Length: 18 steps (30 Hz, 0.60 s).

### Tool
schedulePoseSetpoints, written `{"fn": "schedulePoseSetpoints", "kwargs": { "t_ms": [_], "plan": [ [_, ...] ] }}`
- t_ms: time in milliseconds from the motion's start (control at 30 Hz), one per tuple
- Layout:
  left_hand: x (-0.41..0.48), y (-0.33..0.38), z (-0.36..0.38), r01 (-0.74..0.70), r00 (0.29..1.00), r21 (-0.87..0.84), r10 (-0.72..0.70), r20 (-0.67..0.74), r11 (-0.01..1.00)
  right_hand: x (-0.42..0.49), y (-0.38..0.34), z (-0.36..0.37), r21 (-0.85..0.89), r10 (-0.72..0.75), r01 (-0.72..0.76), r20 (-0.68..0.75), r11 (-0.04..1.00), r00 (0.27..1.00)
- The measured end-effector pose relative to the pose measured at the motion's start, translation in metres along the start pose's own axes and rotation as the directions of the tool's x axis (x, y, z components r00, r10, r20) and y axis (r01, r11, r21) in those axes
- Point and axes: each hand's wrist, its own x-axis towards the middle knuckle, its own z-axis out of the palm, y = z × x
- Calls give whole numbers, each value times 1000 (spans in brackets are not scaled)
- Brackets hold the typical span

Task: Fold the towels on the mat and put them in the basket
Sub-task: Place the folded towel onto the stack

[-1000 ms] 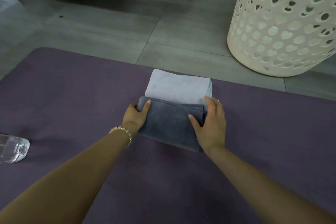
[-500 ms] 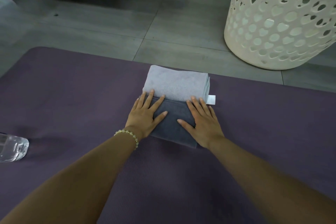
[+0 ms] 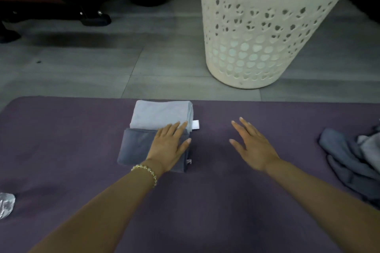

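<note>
Now my left hand lies flat on the folded dark towel, fingers straight and close together, near the far edge of the mat. The folded light towel touches it, closer to that edge. My right hand is over the mat's middle, fingers spread, holding nothing. Unfolded towels lie at the mat's right end. The basket stands beyond the mat's far edge.

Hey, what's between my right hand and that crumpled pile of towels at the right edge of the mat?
Nothing but bare purple mat. In the head view, that stretch between the right hand and the crumpled towels holds no other object.
</note>
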Motion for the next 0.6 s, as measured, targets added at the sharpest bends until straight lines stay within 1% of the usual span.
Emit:
{"fn": "schedulePoseSetpoints", "kwargs": {
  "t_ms": [167,233,333,433,500,567,600],
  "plan": [
    [25,118,-22,-195,980,50,193,40,980,-74,90,-86,7,136,-136,-96,991,986],
    [33,168,-29,-256,966,42,254,42,966,-107,128,-116,26,214,-212,-149,977,966],
    [41,242,-33,-317,947,5,317,53,948,-161,184,-151,79,347,-338,-201,938,916],
    [46,312,-22,-384,922,3,384,44,923,-206,237,-166,110,465,-451,-219,885,858],
    [45,354,-7,-429,899,-15,429,91,903,-232,268,-166,148,522,-501,-219,853,824],
    [45,392,12,-457,872,-90,466,153,885,-253,295,-161,216,582,-544,-205,811,787],
    [44,409,23,-444,863,-149,467,193,883,-262,307,-157,255,612,-562,-206,787,764]
  ]
}}
